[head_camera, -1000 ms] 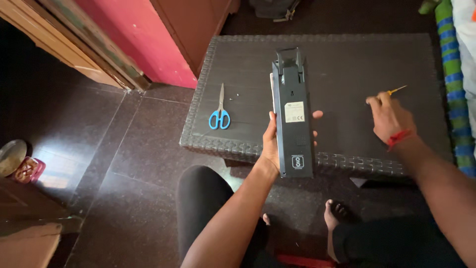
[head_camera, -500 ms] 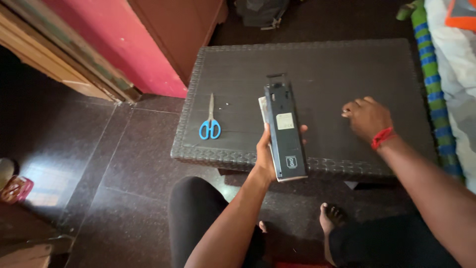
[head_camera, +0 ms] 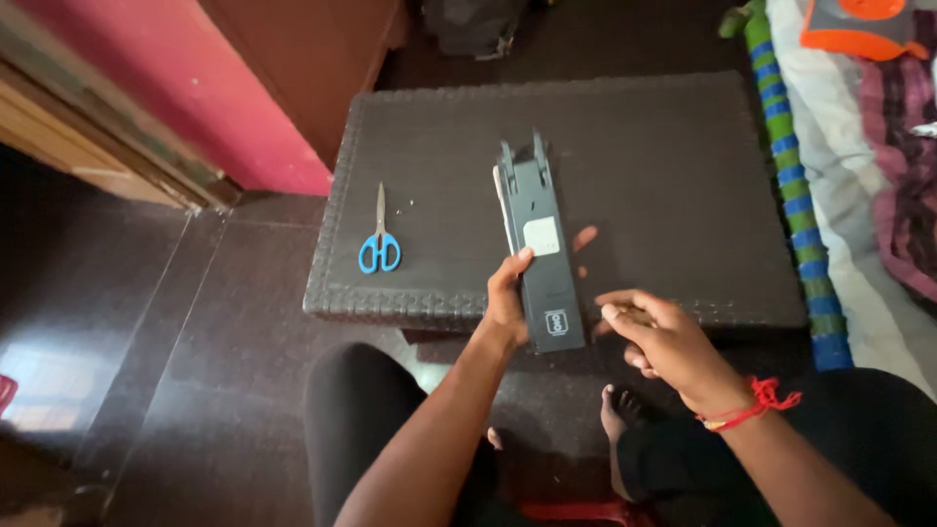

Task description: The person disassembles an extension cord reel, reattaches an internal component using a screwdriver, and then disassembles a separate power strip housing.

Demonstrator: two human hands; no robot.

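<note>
The dark woven-top low table is right there, yet the long dark grey plastic device hangs over its near edge, clamped only by the left hand. The right hand has fingers curled just beside its lower end; can't tell if it's pinching anything. A bump there could knock it to the floor. Blue-handled scissors lie well apart.

device: long dark grey slab, pale label mid-face, two prongs at far end | pose: lengthwise, face up, tilted | place: gripped in left hand, just left of right hand
</note>
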